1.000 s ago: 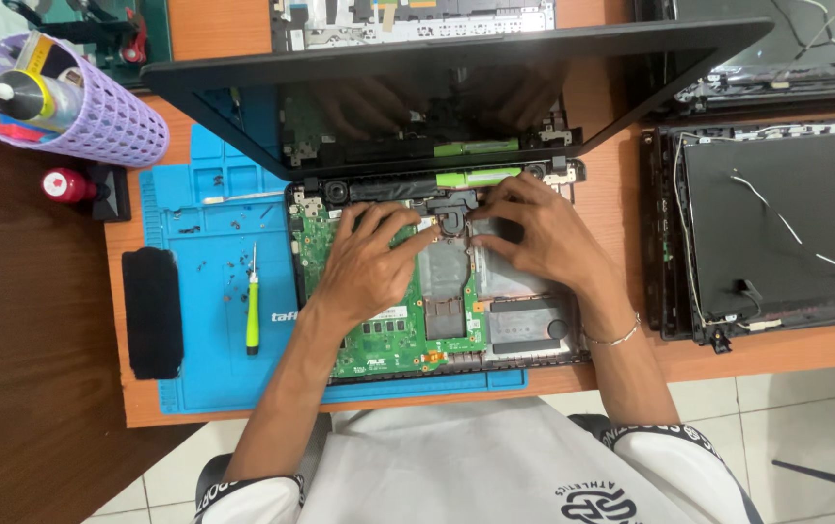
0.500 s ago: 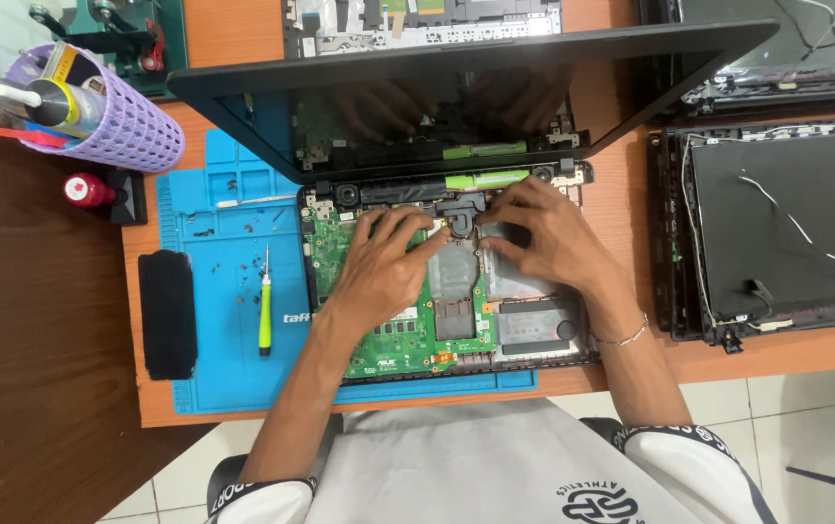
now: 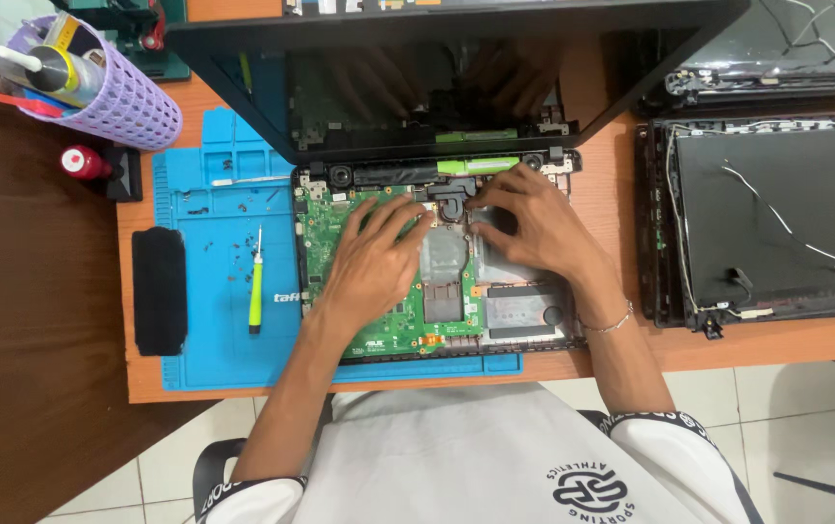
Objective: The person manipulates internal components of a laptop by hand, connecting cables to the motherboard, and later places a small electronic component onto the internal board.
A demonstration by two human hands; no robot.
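- Laptop base (image 3: pixel 437 281), opened up with its green circuit board (image 3: pixel 325 238) bare, lies under both hands on a blue work mat (image 3: pixel 209 243) that covers part of the orange counter (image 3: pixel 621 340).
- Left hand (image 3: pixel 374 262) rests palm down on the board, fingers spread and pointing away from the person; its fingertips (image 3: pixel 408 209) touch the black part (image 3: pixel 451 199) near the hinge edge. Nothing is closed in its grip.
- Right hand (image 3: pixel 534 223) lies just beside the left, fingers curled down onto the same black part and the metal plate (image 3: pixel 442 254) below it. Whether its grip pinches anything I cannot tell, since the fingers hide what is beneath.
- A thin bracelet (image 3: pixel 607 320) circles the right wrist.
- Beyond both hands the laptop's dark screen lid (image 3: pixel 456 87) stands open and mirrors the fingers.
- Left of the left hand, well apart, a screwdriver with a yellow-green handle (image 3: pixel 256 291) lies on the mat among small loose screws (image 3: pixel 238 254).
- Farther left a black rectangular pad (image 3: pixel 159 291) sits at the mat's edge.
- Beyond that, a lilac perforated basket (image 3: pixel 127 97) holds tools, with a small red-capped item (image 3: pixel 78 161) near it.
- Right of the right hand, another laptop lid panel (image 3: pixel 776 213) lies flat with thin wires (image 3: pixel 786 228) running across it.
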